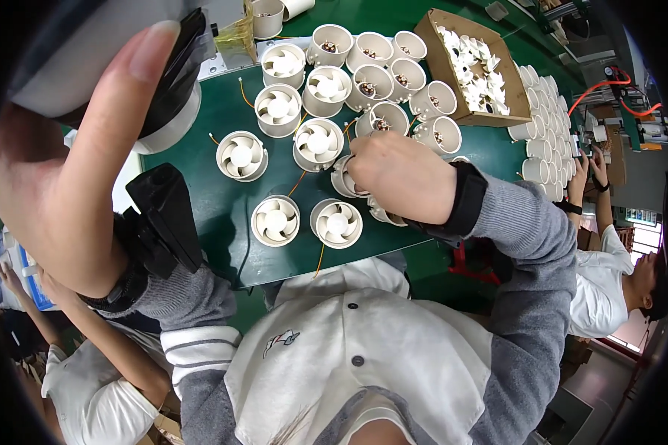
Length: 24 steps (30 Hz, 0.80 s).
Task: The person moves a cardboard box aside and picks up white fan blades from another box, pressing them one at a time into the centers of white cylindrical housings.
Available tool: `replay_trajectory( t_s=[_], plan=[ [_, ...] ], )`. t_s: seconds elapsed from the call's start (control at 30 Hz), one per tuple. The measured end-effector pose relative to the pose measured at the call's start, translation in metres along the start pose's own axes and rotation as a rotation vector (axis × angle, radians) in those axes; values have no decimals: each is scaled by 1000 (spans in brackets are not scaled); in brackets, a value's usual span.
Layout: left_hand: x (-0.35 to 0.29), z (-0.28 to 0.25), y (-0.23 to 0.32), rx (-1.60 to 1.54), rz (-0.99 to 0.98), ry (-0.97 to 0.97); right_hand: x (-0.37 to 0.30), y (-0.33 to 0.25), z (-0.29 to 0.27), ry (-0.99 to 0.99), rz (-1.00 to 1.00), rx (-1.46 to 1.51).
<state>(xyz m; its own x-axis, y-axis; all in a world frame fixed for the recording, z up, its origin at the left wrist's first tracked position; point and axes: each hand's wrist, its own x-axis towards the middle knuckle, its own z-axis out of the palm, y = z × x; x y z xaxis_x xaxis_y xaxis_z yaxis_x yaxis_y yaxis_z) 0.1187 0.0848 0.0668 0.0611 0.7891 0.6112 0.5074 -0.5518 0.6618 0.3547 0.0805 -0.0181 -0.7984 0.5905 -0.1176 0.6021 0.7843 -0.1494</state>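
Curling over a white fan housing (340, 180) toward the table's (219, 107) front edge, right hand (404, 174) hides its grip, left hand (63, 193), thumb straight beside black-banded cylinder (177, 124), likewise unclear, cardboard parts box (490, 119) along far edge, likely for easy reach.

The bare left hand (59, 200) is raised close to the camera, its thumb (115, 111) stretched upward and its other fingers largely out of view. The bare right hand (401, 174) reaches inward, back uppermost, knuckles bent, fingers curled down and mostly hidden. Both forearms, in grey ribbed-cuff sleeves (523, 222), bend at the elbows.
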Motion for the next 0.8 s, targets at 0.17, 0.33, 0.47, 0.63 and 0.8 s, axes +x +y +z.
replay_trajectory(
  t_s=[0.17, 0.33, 0.47, 0.63, 0.8],
  plan=[
    [-1, 3, 7, 26, -66, 7, 1, -2, -2, 47, -44, -19],
    [-5, 5, 2, -21, -60, 58, 0, -4, -1, 47, -59, -25],
    [-8, -6, -12, 83, -45, 61, -1, -2, 1, 0, 3, 26],
    [-9, -16, -29, 207, -22, 67, -6, -11, -1, -11, 81, -97],
    [-6, -9, -36, 305, 32, 97, -15, 9, -11, 109, 27, 73]
  ],
)
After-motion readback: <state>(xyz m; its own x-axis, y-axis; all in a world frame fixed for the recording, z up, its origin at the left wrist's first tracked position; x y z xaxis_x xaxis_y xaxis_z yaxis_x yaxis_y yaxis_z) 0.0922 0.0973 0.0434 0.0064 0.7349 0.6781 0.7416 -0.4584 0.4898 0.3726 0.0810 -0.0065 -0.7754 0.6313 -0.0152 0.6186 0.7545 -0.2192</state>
